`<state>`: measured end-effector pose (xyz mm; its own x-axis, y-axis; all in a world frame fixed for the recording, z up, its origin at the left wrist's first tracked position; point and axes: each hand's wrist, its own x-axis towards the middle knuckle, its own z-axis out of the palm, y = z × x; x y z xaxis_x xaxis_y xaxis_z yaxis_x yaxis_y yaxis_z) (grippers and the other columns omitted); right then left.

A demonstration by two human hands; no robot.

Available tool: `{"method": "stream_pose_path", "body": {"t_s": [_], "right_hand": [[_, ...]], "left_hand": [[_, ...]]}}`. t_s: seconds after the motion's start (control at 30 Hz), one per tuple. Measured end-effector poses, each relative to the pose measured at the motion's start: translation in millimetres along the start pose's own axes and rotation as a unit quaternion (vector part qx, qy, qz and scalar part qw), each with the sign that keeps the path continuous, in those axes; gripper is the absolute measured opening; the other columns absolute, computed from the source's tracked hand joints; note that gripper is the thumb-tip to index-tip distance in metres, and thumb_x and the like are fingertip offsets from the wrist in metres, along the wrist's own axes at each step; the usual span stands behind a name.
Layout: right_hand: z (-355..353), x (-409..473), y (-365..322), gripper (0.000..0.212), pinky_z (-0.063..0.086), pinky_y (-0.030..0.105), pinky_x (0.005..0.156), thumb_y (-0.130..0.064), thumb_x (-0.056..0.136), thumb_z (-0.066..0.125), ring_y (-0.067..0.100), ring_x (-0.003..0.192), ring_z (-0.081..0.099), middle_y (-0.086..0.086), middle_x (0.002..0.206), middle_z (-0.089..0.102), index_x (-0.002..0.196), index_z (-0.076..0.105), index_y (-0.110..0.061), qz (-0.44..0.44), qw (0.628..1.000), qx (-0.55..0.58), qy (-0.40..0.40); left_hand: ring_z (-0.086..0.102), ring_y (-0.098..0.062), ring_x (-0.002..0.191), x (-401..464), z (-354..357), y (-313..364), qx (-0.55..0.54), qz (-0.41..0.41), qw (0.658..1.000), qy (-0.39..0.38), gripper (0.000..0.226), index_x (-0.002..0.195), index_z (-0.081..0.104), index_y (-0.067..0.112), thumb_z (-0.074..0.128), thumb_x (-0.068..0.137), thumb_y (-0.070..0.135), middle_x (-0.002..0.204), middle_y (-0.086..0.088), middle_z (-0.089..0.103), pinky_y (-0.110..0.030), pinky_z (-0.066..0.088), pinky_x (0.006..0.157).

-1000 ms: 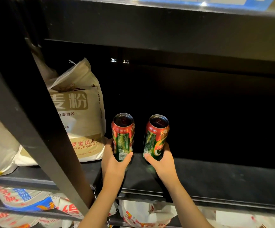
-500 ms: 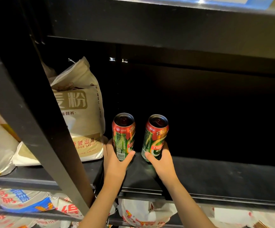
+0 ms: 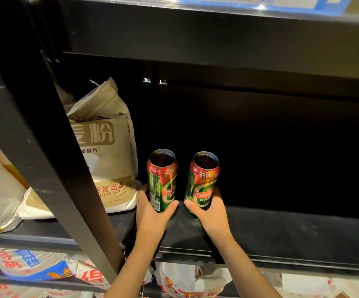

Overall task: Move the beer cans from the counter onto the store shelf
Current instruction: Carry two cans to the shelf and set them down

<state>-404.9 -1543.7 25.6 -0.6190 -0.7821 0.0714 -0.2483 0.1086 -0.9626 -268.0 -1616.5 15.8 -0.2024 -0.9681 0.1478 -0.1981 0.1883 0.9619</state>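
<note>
Against the frames of a second and half a second earlier, both cans have turned slightly in the grasp: the gold-and-white brand emblem now faces the camera more squarely, where the green printed panels showed before. Their footing on the shelf has barely shifted. Judged from this, the placing is essentially done and the hands are squaring the labels forward; release is the step outstanding. The left can (image 3: 162, 179) stands upright on the black shelf (image 3: 292, 233), just beside the flour sack (image 3: 105, 151) at its 9 o'clock. The right can (image 3: 203, 181) stands near it at 3 o'clock, leaning slightly, apart from the first by a narrow dark gap. The left hand (image 3: 152, 214) grips the lower part of the left can from 6 o'clock, thumb curled across its front at 4 o'clock, fingers hidden behind. The right hand (image 3: 210, 214) grips the right can likewise, thumb at 7 o'clock, fingers wrapping its far side at 3 o'clock.
</note>
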Motion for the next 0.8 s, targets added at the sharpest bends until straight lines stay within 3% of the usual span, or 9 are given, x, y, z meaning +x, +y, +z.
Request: {"method": "stream_pose_path", "body": {"t_s": [0.17, 0.27, 0.43, 0.53, 0.67, 0.73, 0.8], "right_hand": [[1.4, -3.4, -6.8, 0.05, 0.048, 0.011, 0.072, -0.024, 0.07, 0.083, 0.007, 0.093, 0.062, -0.007, 0.1, 0.064, 0.106, 0.048, -0.025, 0.004, 1.0, 0.0, 0.007], [0.6, -3.7, -7.4, 0.045, 0.046, 0.009, 0.068, -0.021, 0.072, 0.081, -0.002, 0.088, 0.06, -0.012, 0.096, 0.062, 0.097, 0.046, -0.034, 0.0, 1.0, -0.008, -0.005], [-2.9, -1.1, -1.4, 0.047, 0.052, 0.021, 0.084, -0.018, 0.075, 0.079, 0.001, 0.097, 0.062, -0.008, 0.106, 0.064, 0.108, 0.049, -0.032, 0.005, 1.0, 0.0, -0.022], [-1.7, -1.6, -4.1, 0.054, 0.051, 0.015, 0.075, -0.022, 0.068, 0.084, 0.002, 0.094, 0.063, -0.009, 0.102, 0.065, 0.11, 0.049, -0.027, 0.003, 1.0, 0.008, 0.001], [0.8, -0.4, -2.7, 0.061, 0.051, 0.02, 0.08, -0.024, 0.068, 0.084, 0.008, 0.1, 0.062, -0.003, 0.109, 0.064, 0.117, 0.048, -0.021, 0.002, 1.0, 0.012, -0.005], [0.2, -0.5, -2.0, 0.058, 0.049, 0.015, 0.077, -0.02, 0.071, 0.081, 0.004, 0.102, 0.061, -0.005, 0.111, 0.062, 0.118, 0.047, -0.024, 0.0, 1.0, 0.012, -0.023], [-1.1, -0.5, -0.7, 0.056, 0.049, 0.012, 0.075, -0.017, 0.073, 0.08, 0.003, 0.101, 0.06, -0.006, 0.112, 0.062, 0.118, 0.047, -0.025, 0.002, 1.0, 0.01, -0.029]], "left_hand": [[0.057, -0.012, 0.098, -0.7, -0.6, -3.6, 0.025, 0.009, 1.0, 0.011, 0.056, 0.112, 0.043, 0.018, 0.079, 0.071, 0.029, 0.105, 0.002, 0.057, -0.024, 0.042, 0.078], [0.057, -0.009, 0.1, -2.0, -1.0, -2.0, 0.014, 0.004, 1.0, 0.005, 0.06, 0.118, 0.039, 0.02, 0.078, 0.074, 0.024, 0.109, 0.005, 0.057, -0.026, 0.044, 0.083], [0.056, -0.011, 0.098, -2.7, -0.5, 5.2, 0.007, -0.005, 1.0, -0.01, 0.059, 0.116, 0.036, 0.021, 0.077, 0.074, 0.016, 0.107, 0.002, 0.055, -0.028, 0.044, 0.084], [0.052, -0.012, 0.1, -1.7, -0.1, 2.5, 0.03, -0.006, 1.0, -0.007, 0.063, 0.113, 0.037, 0.02, 0.081, 0.069, 0.024, 0.109, 0.0, 0.051, -0.029, 0.043, 0.085], [0.055, -0.016, 0.097, -2.0, -1.5, -3.9, 0.055, -0.001, 0.999, 0.004, 0.052, 0.106, 0.044, 0.017, 0.078, 0.071, 0.033, 0.102, -0.002, 0.053, -0.033, 0.048, 0.08], [0.057, -0.014, 0.096, -2.0, -2.3, -4.9, 0.055, -0.002, 0.998, 0.0, 0.048, 0.105, 0.045, 0.018, 0.077, 0.073, 0.032, 0.101, -0.001, 0.057, -0.035, 0.05, 0.08], [0.059, -0.013, 0.095, -2.4, -2.4, -2.4, 0.048, -0.008, 0.999, -0.006, 0.048, 0.108, 0.044, 0.017, 0.076, 0.074, 0.026, 0.102, 0.0, 0.059, -0.029, 0.05, 0.077]]}}
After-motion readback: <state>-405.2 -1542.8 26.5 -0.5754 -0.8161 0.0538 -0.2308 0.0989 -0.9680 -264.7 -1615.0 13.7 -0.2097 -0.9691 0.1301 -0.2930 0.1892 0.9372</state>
